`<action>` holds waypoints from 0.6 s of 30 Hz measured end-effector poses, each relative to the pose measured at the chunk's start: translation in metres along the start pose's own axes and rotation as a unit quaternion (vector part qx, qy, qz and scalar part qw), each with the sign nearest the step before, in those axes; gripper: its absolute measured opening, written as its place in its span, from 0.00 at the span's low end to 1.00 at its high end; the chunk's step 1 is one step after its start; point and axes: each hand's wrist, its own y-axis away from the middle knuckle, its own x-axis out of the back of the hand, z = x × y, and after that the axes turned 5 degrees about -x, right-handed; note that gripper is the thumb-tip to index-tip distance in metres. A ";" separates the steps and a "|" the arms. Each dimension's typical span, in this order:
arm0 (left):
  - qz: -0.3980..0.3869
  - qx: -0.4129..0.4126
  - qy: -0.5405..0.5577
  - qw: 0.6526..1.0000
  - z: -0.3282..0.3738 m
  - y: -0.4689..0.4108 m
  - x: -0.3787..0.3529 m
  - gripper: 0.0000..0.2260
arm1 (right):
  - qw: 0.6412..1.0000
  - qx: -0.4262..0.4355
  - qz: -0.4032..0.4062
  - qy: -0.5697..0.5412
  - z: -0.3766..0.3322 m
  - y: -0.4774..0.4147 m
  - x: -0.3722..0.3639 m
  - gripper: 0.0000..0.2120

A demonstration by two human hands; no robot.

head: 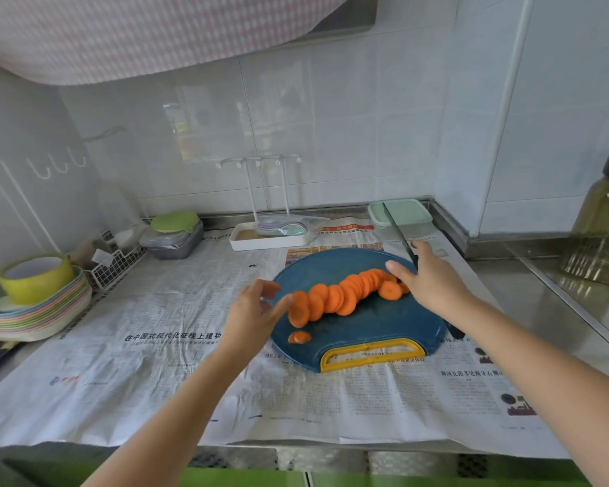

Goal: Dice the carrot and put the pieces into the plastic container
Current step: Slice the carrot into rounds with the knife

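so the carrot is sitting on the blue cutting board mid bench, already in round slices, overlapping in a row, w/ one stray slice lying apart nearer the board's yellow handle. the right hand is holding the knife, grip closed round it, blade pointing up & away toward the plastic container, which is sitting at the back right w/ its mint lid on. the left hand is hovering at the left end of the row, grip loose & wide. fingers are blurry tho, can't tell if they're touching the end slice. newspaper is covering the bench under it all.
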 end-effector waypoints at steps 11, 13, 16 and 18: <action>-0.066 0.017 -0.107 0.992 0.007 0.029 -0.012 0.09 | 0.998 0.038 0.010 0.046 -0.013 0.027 -0.024 0.32; -0.089 0.030 -0.112 0.989 0.008 0.026 -0.010 0.09 | 0.998 0.039 0.007 0.038 -0.011 0.027 -0.024 0.32; -0.115 0.038 -0.113 0.986 0.010 0.024 -0.007 0.10 | 0.999 0.035 0.002 0.031 -0.007 0.027 -0.023 0.32; -0.114 0.035 -0.095 0.988 0.009 0.024 -0.007 0.10 | 0.999 0.035 0.000 0.028 -0.005 0.027 -0.023 0.32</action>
